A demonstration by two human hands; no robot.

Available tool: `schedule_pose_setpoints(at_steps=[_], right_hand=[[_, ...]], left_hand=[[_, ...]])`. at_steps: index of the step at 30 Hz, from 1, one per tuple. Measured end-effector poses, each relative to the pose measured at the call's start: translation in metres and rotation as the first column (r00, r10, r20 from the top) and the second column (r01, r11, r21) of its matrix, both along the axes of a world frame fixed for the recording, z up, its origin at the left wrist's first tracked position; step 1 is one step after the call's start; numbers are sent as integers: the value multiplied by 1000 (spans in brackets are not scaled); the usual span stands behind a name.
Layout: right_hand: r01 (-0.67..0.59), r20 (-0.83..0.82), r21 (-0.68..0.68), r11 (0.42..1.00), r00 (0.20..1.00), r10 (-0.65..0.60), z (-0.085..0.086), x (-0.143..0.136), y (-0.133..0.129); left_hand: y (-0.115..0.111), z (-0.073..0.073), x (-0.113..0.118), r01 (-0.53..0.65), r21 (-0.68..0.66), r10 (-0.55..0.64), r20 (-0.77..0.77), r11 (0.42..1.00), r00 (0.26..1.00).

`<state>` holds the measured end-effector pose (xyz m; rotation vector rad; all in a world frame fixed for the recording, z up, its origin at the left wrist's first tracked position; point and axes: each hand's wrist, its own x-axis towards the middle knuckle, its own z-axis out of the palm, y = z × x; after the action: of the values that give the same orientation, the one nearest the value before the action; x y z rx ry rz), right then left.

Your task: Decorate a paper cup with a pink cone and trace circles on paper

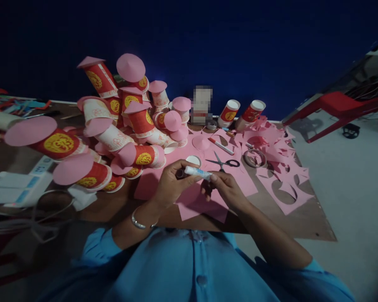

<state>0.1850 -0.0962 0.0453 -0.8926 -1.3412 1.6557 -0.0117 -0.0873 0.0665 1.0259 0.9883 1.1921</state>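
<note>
A small white tube with blue print, which looks like a glue stick, lies level between my two hands over the pink paper. My left hand is closed around its left end, thumb underneath. My right hand pinches the right end between thumb and fingers. Just beyond my left fingers shows a round white rim, partly hidden; I cannot tell whether that hand touches it. Black-handled scissors lie spread on the paper beyond my right hand. A pink paper cone sits farther back.
Several red and white paper cups with pink cone tops are heaped on the left. Two plain-topped cups stand at the back. Pink offcuts, a tape roll and a marker lie to the right, near a red chair.
</note>
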Motion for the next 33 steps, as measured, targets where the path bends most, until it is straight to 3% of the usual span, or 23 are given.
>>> schedule_pose_setpoints(at_steps=[4,10,16,20,24,29,33], right_hand=[[165,33,75,983,985,-167,1,-2,-4],[188,-17,-1,982,982,-188,2,-5,-5],[391,-161,-33,920,906,-391,6,5,0],[457,-199,-68,887,865,-461,10,16,4],[450,-235,-137,883,851,-470,9,20,8],[392,-265,-154,907,868,-420,7,16,9],[394,-279,-190,899,856,-435,8,14,6]], left_hand=[[0,-3,1,21,11,-21,5,1000,1000],[-3,-4,2,71,17,-70,-52,997,996],[-24,-15,-26,121,91,-99,-221,988,970],[-40,-25,-48,268,55,-207,-496,962,843],[-39,-31,-50,316,153,-121,-704,936,700],[-32,-44,-36,500,374,32,-824,781,566],[-30,-49,-17,620,386,68,-879,684,472]])
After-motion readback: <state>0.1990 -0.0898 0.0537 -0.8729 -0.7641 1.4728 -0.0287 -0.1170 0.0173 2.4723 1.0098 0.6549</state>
